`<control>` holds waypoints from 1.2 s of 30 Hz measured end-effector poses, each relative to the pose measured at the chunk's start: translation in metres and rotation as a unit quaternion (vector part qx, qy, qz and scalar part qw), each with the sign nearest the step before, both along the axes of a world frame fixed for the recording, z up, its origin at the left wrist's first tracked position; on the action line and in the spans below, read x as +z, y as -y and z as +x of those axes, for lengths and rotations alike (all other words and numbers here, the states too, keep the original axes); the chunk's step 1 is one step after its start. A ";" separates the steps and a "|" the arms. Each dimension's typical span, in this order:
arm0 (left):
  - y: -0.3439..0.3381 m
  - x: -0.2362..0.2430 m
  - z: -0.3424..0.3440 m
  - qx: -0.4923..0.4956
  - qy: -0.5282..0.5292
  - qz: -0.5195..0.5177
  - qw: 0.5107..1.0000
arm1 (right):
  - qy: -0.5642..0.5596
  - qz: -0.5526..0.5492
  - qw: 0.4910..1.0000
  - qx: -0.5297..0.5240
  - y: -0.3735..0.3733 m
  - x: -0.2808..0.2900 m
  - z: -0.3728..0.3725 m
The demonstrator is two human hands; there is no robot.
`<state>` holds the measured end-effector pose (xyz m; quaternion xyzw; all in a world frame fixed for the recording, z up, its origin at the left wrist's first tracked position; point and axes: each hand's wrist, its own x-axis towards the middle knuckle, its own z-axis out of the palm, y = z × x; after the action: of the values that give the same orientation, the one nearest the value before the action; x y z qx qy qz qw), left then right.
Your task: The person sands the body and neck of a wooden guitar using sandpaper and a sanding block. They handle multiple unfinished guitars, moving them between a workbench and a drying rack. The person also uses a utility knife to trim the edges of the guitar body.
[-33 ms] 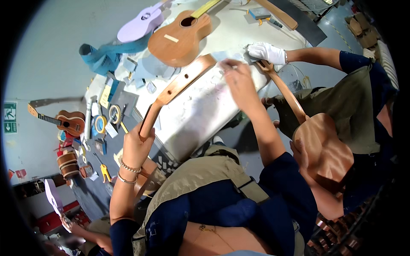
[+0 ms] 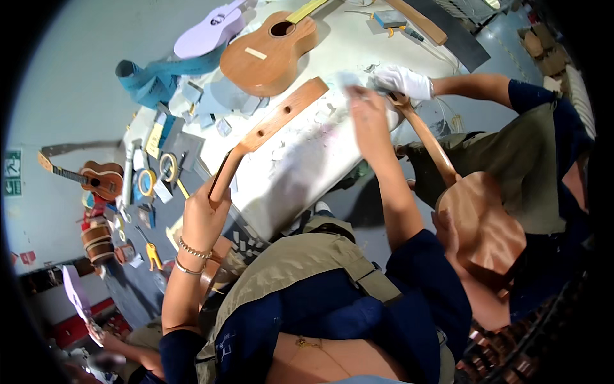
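Observation:
My left hand (image 2: 203, 212) is wrapped round the neck (image 2: 225, 176) of a wooden ukulele. Its headstock (image 2: 286, 115), with two dark holes showing on its side, points up and right over the white table. The body (image 2: 216, 259) is partly hidden behind my left forearm. Beyond the headstock's tip, apart from it, my right hand (image 2: 369, 121) is smeared by motion. A pale grey-blue blur lies at its fingertips, too unclear to name. Close by, a co-worker's white-gloved hand (image 2: 404, 83) is at the headstock of another wooden ukulele (image 2: 483, 217).
On the white table (image 2: 268, 192) lie a wooden ukulele (image 2: 272, 57), a lilac one (image 2: 208, 32) and a curled blue abrasive strip (image 2: 144, 83). Tape rolls (image 2: 167, 168), yellow-handled pliers (image 2: 153, 256) and another ukulele (image 2: 102, 180) are at left. A second person's arm (image 2: 134, 355) shows lower left.
My right hand has moved right, away from the headstock's tip. The headstock has turned and shifted slightly right, while my left hand keeps its hold on the neck.

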<state>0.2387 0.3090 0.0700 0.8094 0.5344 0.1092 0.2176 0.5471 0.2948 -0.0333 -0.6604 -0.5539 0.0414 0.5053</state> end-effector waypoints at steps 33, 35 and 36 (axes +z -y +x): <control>0.009 -0.201 0.052 -0.032 -0.273 0.186 0.943 | 0.304 -0.262 0.904 0.149 -0.035 -0.147 -0.053; 0.004 -0.198 0.054 -0.037 -0.278 0.191 0.941 | 0.132 -0.239 0.926 0.260 0.003 -0.113 -0.071; 0.010 -0.197 0.053 -0.040 -0.287 0.188 0.938 | 0.154 -0.234 0.931 0.232 -0.003 -0.125 -0.055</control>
<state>0.2921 0.2989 -0.1272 0.8531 0.5112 -0.0381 -0.0970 0.4925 0.2979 -0.1585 -0.6109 -0.7374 0.1842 0.2215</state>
